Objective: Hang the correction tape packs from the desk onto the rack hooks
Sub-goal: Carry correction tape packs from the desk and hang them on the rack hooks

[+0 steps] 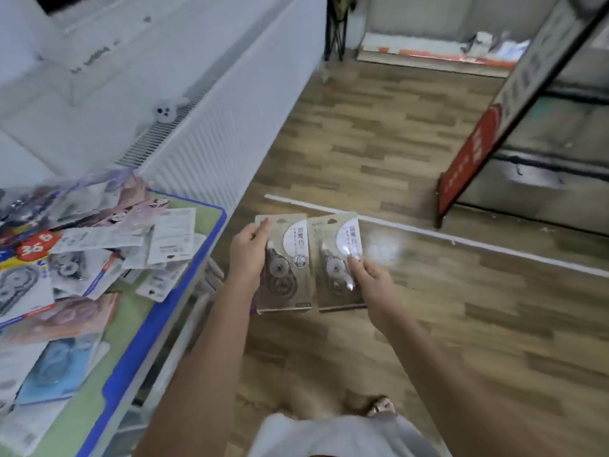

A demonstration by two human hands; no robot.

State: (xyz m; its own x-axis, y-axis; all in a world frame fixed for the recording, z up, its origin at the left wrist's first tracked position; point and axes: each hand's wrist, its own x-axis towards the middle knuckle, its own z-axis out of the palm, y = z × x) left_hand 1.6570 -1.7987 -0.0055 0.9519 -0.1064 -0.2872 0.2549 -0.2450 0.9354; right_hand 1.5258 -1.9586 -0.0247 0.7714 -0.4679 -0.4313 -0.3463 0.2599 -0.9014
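Fingers (263,225) of my left hand (247,255) pinch one correction tape pack (285,258); my right hand (372,282) pinches another (339,258), both upright right of the bench (211,232), probably hook-ready.

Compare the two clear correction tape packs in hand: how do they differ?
The left clear pack is gripped by the left hand along its upper left edge; the right clear pack is pinched by the right hand lower right. The left pack sits slightly lower. Both are upright, side by side, with white label arcs.

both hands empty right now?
No, the left hand grips one correction tape pack and the right hand pinches a second pack, both above the floor.
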